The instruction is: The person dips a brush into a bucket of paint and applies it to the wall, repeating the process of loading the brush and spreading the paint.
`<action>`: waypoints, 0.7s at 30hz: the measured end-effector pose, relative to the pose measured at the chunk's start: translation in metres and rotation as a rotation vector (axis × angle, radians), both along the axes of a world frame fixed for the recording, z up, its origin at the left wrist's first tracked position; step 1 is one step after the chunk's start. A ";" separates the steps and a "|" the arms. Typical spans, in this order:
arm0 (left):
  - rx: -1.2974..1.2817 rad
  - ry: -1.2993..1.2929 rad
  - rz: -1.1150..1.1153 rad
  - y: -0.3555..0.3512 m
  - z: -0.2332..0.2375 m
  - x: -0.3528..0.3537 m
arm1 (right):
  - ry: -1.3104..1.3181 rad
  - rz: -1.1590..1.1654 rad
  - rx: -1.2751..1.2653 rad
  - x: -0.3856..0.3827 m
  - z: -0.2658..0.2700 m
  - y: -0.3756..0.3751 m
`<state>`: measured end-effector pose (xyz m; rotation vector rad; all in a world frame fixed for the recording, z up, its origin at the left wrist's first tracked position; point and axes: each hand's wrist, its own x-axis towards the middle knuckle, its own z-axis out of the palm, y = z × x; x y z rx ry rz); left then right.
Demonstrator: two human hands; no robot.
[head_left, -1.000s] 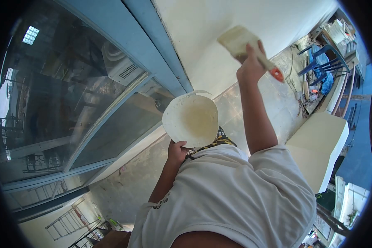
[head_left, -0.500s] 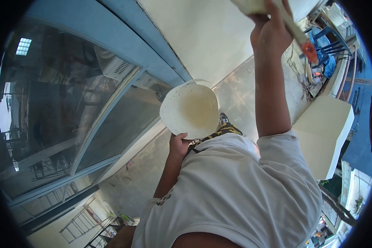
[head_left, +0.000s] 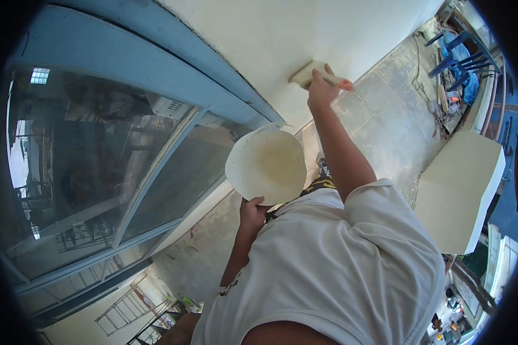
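My left hand (head_left: 252, 214) grips the near rim of a white bucket (head_left: 244, 164), held in front of my waist. Pale, cream-coloured liquid or residue shows at the bucket's bottom. Out ahead, my right hand (head_left: 322, 89) is closed around the handle of a wide paintbrush (head_left: 305, 75). Its handle end is orange-red and points to the right. The brush head lies at the white wall (head_left: 259, 40), low down and seemingly touching it; the bristle tips are hard to make out.
On the left stands a blue-framed glass door or window (head_left: 149, 167). Grey floor tiles (head_left: 380, 109) run along the wall's base. A blue plastic chair (head_left: 463, 54) and debris lie at the upper right. Beside me on the right is a cream-coloured ledge (head_left: 454, 190).
My right hand has come down and to the left with the paintbrush, from the upper part of the view to low on the wall. The left hand still holds the bucket.
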<state>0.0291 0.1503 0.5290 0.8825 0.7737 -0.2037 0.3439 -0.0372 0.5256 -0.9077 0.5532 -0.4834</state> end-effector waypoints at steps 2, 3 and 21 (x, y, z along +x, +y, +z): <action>-0.007 -0.002 0.032 -0.004 0.006 0.006 | -0.125 0.060 0.037 -0.001 0.062 -0.013; -0.012 -0.006 0.062 -0.005 0.008 0.006 | -0.177 0.119 0.060 -0.015 0.104 -0.021; 0.016 0.029 0.017 -0.003 -0.002 0.013 | -0.144 0.093 0.049 -0.001 0.062 -0.029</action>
